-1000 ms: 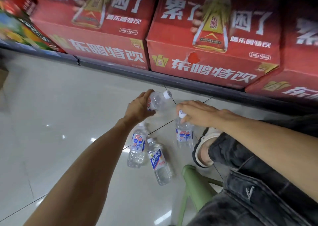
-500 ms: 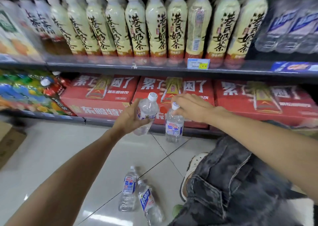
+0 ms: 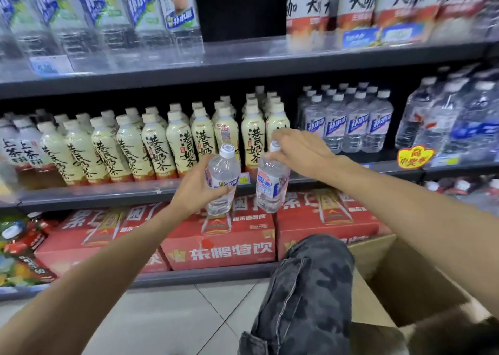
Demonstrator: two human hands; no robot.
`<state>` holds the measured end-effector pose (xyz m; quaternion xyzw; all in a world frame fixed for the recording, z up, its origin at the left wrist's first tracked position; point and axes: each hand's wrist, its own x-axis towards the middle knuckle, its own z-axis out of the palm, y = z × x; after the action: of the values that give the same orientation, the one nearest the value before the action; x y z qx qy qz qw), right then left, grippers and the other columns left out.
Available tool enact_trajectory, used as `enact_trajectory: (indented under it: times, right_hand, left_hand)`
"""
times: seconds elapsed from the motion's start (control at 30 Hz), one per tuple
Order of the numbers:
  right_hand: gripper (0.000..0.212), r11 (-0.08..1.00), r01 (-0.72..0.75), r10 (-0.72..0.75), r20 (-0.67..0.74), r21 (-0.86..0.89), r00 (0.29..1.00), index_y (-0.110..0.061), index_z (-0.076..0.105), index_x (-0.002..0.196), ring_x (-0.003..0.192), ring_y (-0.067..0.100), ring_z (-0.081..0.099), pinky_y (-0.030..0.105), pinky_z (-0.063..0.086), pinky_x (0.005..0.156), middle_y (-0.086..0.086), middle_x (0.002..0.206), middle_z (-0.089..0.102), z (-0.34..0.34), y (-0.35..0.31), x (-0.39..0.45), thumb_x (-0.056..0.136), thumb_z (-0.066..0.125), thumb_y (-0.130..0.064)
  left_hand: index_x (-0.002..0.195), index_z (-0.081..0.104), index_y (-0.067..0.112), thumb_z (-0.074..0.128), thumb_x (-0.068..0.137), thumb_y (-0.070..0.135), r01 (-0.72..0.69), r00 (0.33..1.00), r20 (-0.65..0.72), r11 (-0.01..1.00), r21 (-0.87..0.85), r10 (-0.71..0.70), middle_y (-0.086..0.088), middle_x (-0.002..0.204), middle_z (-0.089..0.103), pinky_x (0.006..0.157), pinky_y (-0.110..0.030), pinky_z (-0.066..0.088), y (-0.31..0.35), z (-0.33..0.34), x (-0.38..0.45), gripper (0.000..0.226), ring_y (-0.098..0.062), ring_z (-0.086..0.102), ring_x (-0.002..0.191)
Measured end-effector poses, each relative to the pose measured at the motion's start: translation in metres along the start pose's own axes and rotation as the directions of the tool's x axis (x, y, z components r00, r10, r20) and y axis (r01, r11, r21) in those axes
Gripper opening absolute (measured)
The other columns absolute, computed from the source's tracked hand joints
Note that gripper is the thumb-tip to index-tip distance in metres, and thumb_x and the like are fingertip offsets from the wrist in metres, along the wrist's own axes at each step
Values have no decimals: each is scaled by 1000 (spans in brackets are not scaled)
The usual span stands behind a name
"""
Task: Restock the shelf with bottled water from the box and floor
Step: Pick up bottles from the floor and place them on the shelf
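Store aisle, grey shelving [image 3: 243,190], pale tile floor [image 3: 167,317]; you're facing the racks, both arms out.

1. Far L, bottom tier: multicolour drink packs [image 3: 19,254], blurred.
2. Top tier L: large clear bottles w/ blue-green labels [image 3: 102,17], blurred; dark gap to their R, then white-and-red packs [image 3: 359,6].
3. Mid tier L to centre: cream milk-tea bottles [image 3: 159,149], rows several deep, black script labels.
4. Bottom tier: red drink cartons [image 3: 218,249], side by side.
5. Your left hand [image 3: 197,192]: closed round the lower body of a water bottle [image 3: 222,176], upright w/ slight tilt, white cap up, held in front of the mid-shelf edge.
6. Your right hand [image 3: 299,152]: draped over the top of a second water bottle [image 3: 271,184], thumb and fingertips pinching at the cap/neck, other fingers spread; bottle hangs upright just R of the first, not touching it.
7. Mid tier R: stocked water bottles w/ blue labels [image 3: 348,122], behind and R of your right hand; further R, bigger water jugs [image 3: 453,122], yellow price tag [image 3: 414,157] below.
8. Lower R: your camo-trousered knee [image 3: 313,281]; cardboard box [image 3: 405,281] beside it, open, contents not visible.
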<state>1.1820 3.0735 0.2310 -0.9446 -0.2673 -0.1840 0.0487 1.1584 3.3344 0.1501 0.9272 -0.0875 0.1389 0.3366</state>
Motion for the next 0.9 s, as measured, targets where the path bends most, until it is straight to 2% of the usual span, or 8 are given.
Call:
enact_trajectory:
  times: [0.1,0.23,0.3,0.4,0.57,0.7,0.83,0.9]
  right_hand:
    - [39,996,-75,75,-8,-40,997,-10,52,108,96,34,60,39,44,71,9,114,59,-29,32,-9,94,50,-47]
    - [43,981,-176,175,-14,-87,984,-11,53,109,101,36,60,37,39,67,10,120,60,-59,74,-25,93,50,-50]
    - [43,967,-227,225,-27,-112,974,-11,52,109,100,35,60,37,39,67,9,120,59,-69,94,-32,93,50,-51]
    - [36,943,-310,305,-57,-122,951,-11,44,95,92,33,58,35,36,66,10,114,59,-82,120,-37,95,51,-47]
    - [44,900,-434,426,-133,-37,895,-7,52,120,101,37,59,38,44,73,12,121,56,-88,162,-31,94,55,-42]
    - [43,876,-483,479,-152,13,865,-4,49,115,99,38,57,36,37,70,15,114,54,-76,185,-22,95,54,-41]
    - [42,853,-522,519,-155,30,840,-2,48,116,103,38,56,35,34,67,16,118,52,-52,198,-15,96,53,-39]
    - [44,834,-546,551,-161,77,819,-3,48,120,104,38,57,37,41,69,16,121,53,-40,204,-11,96,54,-39]
  left_hand:
    - [142,25,35,75,64,64,-64,998,20,998,-6,64,3,135,56,94,-46,52,32,13,22,97,-20,59,114]
    - [134,37,24,79,70,50,-183,981,52,982,-46,186,9,120,56,92,-32,46,85,33,48,81,-14,56,109]
    - [129,39,29,78,65,55,-214,972,76,972,-93,221,11,115,61,91,-35,49,108,43,62,79,-14,60,105]
    - [125,39,35,78,64,57,-260,959,83,956,-132,272,14,113,60,92,-42,51,135,60,82,76,-13,61,103]
    - [128,37,31,79,70,47,-357,928,50,918,-173,370,12,117,61,89,-39,51,178,83,115,74,-9,61,102]
    - [126,36,34,79,69,47,-363,928,56,927,-93,369,10,106,63,77,-35,50,192,107,138,72,-15,61,92]
    - [124,35,37,78,69,48,-286,952,87,954,-88,293,10,113,63,79,-37,51,188,129,157,71,-15,59,95]
    - [120,37,37,80,67,47,-243,962,95,962,-122,255,13,116,62,84,-41,52,182,136,166,69,-14,60,101]
